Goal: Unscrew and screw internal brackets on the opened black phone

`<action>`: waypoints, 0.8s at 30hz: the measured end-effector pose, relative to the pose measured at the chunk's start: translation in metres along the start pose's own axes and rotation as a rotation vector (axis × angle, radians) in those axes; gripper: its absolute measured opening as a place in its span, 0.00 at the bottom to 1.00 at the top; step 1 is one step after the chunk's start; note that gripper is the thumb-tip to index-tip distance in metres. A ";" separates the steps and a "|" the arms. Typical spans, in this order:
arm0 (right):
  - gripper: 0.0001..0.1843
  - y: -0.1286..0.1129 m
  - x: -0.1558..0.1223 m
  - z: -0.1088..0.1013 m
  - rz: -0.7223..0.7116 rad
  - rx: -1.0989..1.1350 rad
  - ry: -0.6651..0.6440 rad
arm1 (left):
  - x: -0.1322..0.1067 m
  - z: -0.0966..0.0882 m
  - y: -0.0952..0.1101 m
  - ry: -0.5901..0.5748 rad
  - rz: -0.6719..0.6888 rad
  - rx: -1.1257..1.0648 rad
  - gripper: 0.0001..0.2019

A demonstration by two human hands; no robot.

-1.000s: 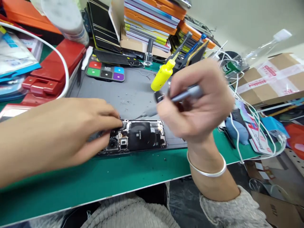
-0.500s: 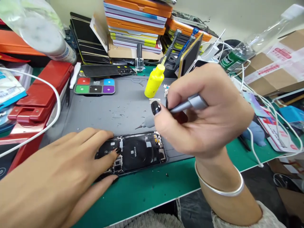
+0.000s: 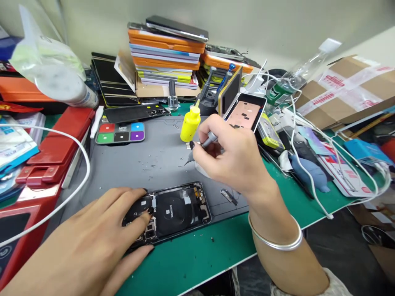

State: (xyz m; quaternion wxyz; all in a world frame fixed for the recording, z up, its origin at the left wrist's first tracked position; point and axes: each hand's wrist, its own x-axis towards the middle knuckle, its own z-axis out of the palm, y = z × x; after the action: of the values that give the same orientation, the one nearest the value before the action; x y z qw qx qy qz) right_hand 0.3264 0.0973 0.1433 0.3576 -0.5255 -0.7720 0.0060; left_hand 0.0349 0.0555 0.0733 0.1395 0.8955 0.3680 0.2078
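An opened phone (image 3: pixel 177 213), its black inner cover and small parts showing, lies across the front edge of the grey mat. My left hand (image 3: pixel 105 230) rests over its left end, fingers along the far side and thumb at the near side, gripping it. In my right hand (image 3: pixel 228 152) is a grey precision screwdriver (image 3: pixel 210 139), closed between thumb and fingers. Its thin tip points down-left over the mat beyond the phone, apart from it. A small metal-and-black part (image 3: pixel 228 197) lies on the mat to the phone's right.
A yellow bottle (image 3: pixel 190 125) stands beyond my right hand. A coloured sectioned tray (image 3: pixel 120 133) sits at the mat's back left. Tiny dark bits are scattered on the mat (image 3: pixel 123 162). White cables (image 3: pixel 304 172) cross the right side; a red device (image 3: pixel 58 144) stands left.
The view has tilted up. My right hand, with the screwdriver, has moved farther from the camera, and the tip is farther from the phone's far edge. My left hand stays on the phone.
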 end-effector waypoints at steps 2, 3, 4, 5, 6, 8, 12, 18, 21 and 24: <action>0.07 0.006 0.001 0.000 0.052 -0.010 -0.058 | 0.005 0.006 -0.004 0.030 -0.007 -0.017 0.16; 0.07 0.008 0.001 0.000 0.068 -0.012 -0.081 | 0.009 0.009 -0.006 0.043 -0.013 -0.027 0.17; 0.06 0.009 0.000 0.001 0.076 -0.014 -0.100 | 0.013 0.011 -0.008 0.053 -0.020 -0.037 0.17; 0.05 0.011 0.000 0.002 0.078 -0.017 -0.114 | 0.017 0.014 -0.011 0.061 -0.028 -0.046 0.18; 0.04 0.011 -0.001 0.003 0.079 -0.020 -0.125 | 0.021 0.016 -0.013 0.068 -0.034 -0.055 0.18; 0.03 0.012 -0.001 0.005 0.086 -0.019 -0.152 | 0.028 0.019 -0.017 0.079 -0.047 -0.074 0.19; 0.02 0.010 -0.001 0.007 0.109 -0.010 -0.188 | 0.036 0.015 -0.024 0.093 -0.047 -0.110 0.19; 0.02 0.010 0.001 0.006 0.162 -0.043 -0.191 | 0.064 0.003 -0.027 0.071 0.033 -0.062 0.15; 0.06 0.014 0.001 0.006 0.199 -0.090 -0.179 | 0.096 0.007 -0.026 -0.102 0.110 -0.022 0.11; 0.14 0.020 0.001 0.005 0.232 -0.127 -0.183 | 0.125 0.013 -0.022 -0.323 0.149 0.044 0.14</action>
State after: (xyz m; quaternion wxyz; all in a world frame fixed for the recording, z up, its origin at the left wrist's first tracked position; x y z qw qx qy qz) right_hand 0.3392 0.1091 0.1323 0.2490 -0.6298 -0.7343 0.0463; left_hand 0.1079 0.1590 0.0864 0.1614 0.9448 0.2781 0.0630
